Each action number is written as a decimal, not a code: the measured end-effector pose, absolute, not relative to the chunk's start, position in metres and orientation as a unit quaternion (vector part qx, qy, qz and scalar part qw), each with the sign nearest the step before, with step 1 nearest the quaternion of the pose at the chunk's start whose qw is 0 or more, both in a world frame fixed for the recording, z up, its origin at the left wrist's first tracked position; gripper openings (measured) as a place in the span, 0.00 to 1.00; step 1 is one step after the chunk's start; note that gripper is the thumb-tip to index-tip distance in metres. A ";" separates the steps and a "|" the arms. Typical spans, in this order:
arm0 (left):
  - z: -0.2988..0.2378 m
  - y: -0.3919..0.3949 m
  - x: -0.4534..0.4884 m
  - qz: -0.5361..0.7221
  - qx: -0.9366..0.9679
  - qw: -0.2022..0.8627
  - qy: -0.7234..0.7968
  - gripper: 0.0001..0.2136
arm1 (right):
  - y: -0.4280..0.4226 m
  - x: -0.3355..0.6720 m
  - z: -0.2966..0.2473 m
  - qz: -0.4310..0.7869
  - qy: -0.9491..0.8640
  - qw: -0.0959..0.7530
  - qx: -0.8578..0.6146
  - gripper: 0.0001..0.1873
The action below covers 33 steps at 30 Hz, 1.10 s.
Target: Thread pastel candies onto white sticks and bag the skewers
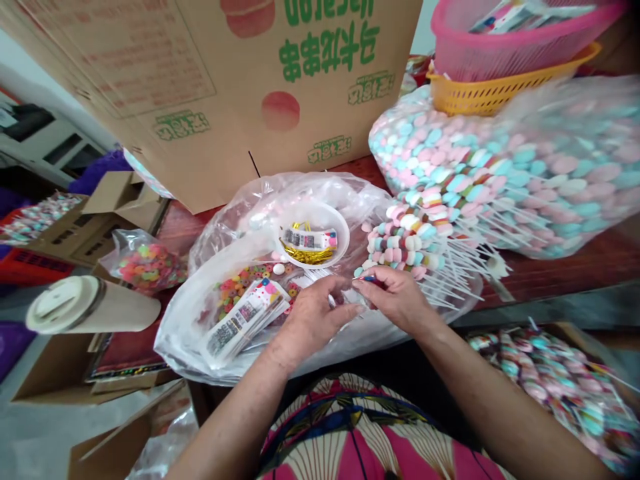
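In the head view, my left hand (320, 312) and my right hand (397, 297) meet over the plastic sheet, fingertips close together. My right thumb and forefinger pinch a small item with a shiny red and dark blue part (373, 281); its kind does not show. The left fingers curl round something at the same spot, mostly hidden. Beside my left hand lies a stack of printed clear wrappers (247, 320). Just behind is a white bowl (344, 233) with gold twist ties (310, 255) and a printed label strip. Marshmallow skewers (407, 243) on white sticks are piled beyond my right hand.
A big bag of pink, blue and white marshmallows (550, 167) stands right, with yellow (480, 93) and pink baskets (480, 50) above. Behind is a tall carton (215, 167). Ring gummies (150, 263) and a lidded cup (117, 307) sit left; a box of wrapped skewers (555, 380) is lower right.
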<state>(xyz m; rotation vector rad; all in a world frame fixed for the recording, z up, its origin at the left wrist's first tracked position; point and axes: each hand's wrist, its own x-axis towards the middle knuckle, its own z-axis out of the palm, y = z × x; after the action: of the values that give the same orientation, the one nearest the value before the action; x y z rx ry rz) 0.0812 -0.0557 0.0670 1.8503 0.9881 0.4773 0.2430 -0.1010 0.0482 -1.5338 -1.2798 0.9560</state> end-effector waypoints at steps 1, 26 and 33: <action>0.064 -0.057 0.083 0.201 0.733 0.505 0.409 0.09 | -0.101 0.243 0.048 0.385 -0.508 0.448 -0.627 0.17; 0.034 -0.039 0.070 0.400 0.824 0.295 0.273 0.12 | -0.088 0.386 0.107 -0.070 -0.521 0.167 -0.834 0.19; 0.043 -0.038 0.067 0.378 0.827 0.320 0.268 0.13 | -0.084 0.423 0.122 -0.119 -0.550 0.015 -0.826 0.13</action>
<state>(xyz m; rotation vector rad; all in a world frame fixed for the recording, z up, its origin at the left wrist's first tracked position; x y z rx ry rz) 0.0668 -0.0382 0.0425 2.1734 0.7035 0.9934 0.4225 -0.0841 0.1222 -2.5712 -1.7131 -0.3713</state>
